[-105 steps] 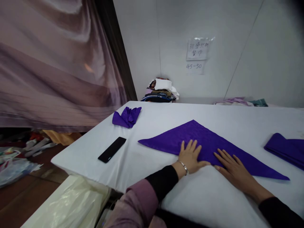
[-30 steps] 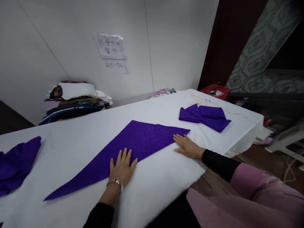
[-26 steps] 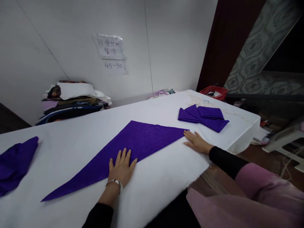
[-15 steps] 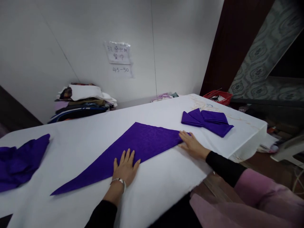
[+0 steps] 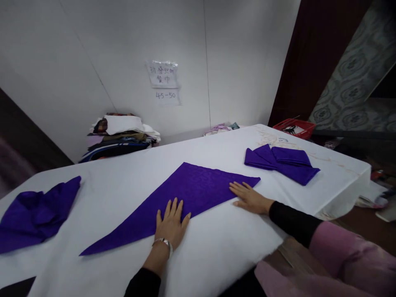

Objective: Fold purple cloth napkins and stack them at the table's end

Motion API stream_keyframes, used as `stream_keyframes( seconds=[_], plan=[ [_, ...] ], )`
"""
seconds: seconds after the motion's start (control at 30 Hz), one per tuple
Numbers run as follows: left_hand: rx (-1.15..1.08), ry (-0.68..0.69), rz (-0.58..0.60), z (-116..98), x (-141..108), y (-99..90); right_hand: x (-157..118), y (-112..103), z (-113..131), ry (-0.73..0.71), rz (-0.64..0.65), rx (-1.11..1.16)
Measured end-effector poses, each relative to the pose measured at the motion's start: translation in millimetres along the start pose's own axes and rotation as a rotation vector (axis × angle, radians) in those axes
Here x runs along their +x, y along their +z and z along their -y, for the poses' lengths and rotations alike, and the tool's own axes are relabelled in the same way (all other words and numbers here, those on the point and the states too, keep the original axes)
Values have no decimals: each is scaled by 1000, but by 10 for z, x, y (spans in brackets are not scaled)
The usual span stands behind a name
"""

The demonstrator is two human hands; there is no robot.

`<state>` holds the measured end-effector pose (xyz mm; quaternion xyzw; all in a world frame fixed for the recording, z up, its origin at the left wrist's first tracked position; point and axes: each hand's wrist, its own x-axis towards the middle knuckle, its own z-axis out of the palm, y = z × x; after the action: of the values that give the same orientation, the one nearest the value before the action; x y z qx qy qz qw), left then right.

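A purple cloth napkin (image 5: 192,185), folded into a wide triangle, lies flat on the white-covered table (image 5: 216,247), its long edge toward me. My left hand (image 5: 171,222), with a bracelet at the wrist, rests open with fingertips on the napkin near the middle of that edge. Farther right, my right hand (image 5: 249,198) lies flat and open, its fingers over the same edge close to the right corner. Beyond it sit folded purple napkins (image 5: 283,163). At the far left is a crumpled purple cloth (image 5: 40,214).
A stack of folded clothes (image 5: 120,138) stands at the back left by the wall, below a paper sign (image 5: 163,80). Pinkish cloth (image 5: 219,129) lies along the back edge. A red basket (image 5: 301,128) is at the back right corner. The table's right edge drops off beside my right arm.
My right hand has slid left along the edge, off the napkin's right corner, which now shows. The view has shifted, so everything sits farther right. My left hand stays on the napkin.
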<state>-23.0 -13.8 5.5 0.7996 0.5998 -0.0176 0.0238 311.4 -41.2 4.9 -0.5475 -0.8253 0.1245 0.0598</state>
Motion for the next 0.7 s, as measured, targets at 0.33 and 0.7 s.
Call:
stream_keyframes(
  seconds=[0.33,0.7],
  plan=[
    [-50,3,-32,-9,-10,25,-60,-159,-266,260,-183,-162],
    [-35,5,-32,5,-36,42,638,235,1330,-393,99,124]
  ],
)
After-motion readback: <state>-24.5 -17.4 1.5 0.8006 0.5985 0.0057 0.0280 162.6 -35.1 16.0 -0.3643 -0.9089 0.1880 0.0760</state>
